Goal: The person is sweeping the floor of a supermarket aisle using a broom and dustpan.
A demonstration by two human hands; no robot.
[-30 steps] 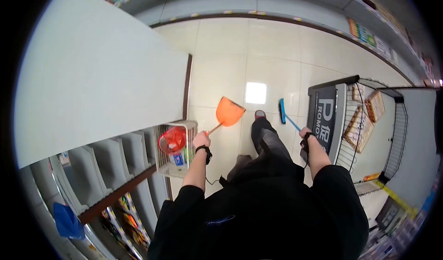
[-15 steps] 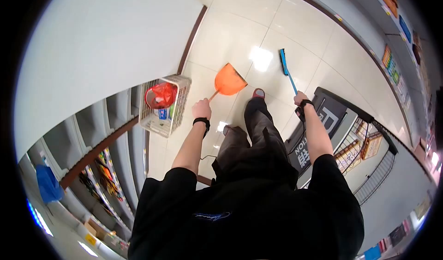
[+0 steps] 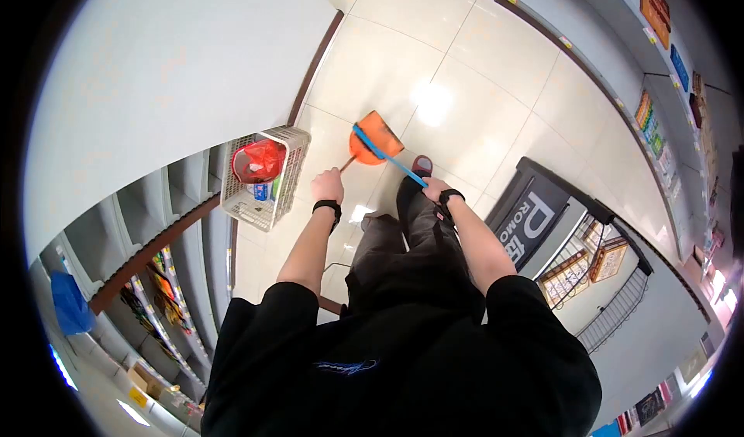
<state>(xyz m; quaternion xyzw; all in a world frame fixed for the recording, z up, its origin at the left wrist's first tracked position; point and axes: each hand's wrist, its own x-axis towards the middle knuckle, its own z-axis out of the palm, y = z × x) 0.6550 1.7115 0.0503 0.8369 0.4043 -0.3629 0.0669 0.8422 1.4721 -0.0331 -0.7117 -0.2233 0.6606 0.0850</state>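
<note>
My left hand (image 3: 328, 186) is closed round the handle of an orange dustpan (image 3: 380, 133), whose pan is low over the tiled floor. In my right hand (image 3: 442, 190) is the light-blue handle of a broom (image 3: 399, 166). The broom's narrow head crosses over the dustpan's pan in this view, along its left side, and hides part of it. Both wrists wear black bands. My shoe (image 3: 422, 165) stands just below the broom handle.
A white plastic basket (image 3: 298, 158) with a red bag (image 3: 262, 161) stands left of my left hand, beside shelving (image 3: 147, 196). A black promotion rack (image 3: 535, 212) is at right. Stocked shelves (image 3: 628, 80) run along the upper right; a brown-edged white panel (image 3: 194, 57) is upper left.
My right hand has swung left with the broom, from over the floor at right to across the dustpan. The dustpan and my left hand have shifted only slightly.
</note>
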